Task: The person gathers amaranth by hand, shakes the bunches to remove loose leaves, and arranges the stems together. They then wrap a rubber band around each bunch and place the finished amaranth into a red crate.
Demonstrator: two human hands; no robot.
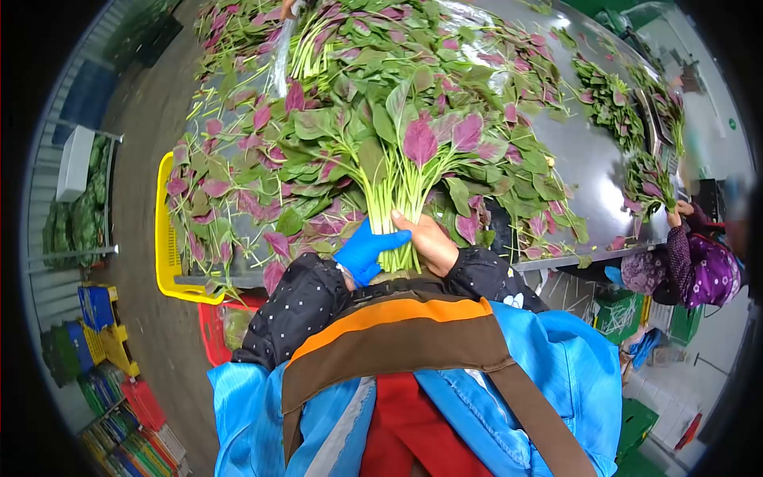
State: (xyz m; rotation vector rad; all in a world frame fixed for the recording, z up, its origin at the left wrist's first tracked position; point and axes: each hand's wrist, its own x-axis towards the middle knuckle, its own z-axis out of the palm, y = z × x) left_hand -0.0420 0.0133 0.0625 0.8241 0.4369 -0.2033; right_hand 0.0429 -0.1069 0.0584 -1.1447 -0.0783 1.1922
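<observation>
A bunch of amaranth greens (395, 191), with pale green stems and green and purple leaves, stands upright between my hands at the table's near edge. My left hand (370, 253), in a blue glove, is closed around the lower stems from the left. From the right, my right hand (429, 242) wraps the same stems, its thumb lying across them. The cut stem ends show just below my hands. Loose amaranth leaves (318, 167) spread thickly over the table behind and on both sides of the bunch.
The metal table (592, 195) reaches away to the right, with more bunches (608, 103) along it. A yellow crate (167, 238) stands at its left end, a red crate (213, 330) below. At far right a person in purple (711, 270) holds greens. Another hand (288, 9) shows at the top.
</observation>
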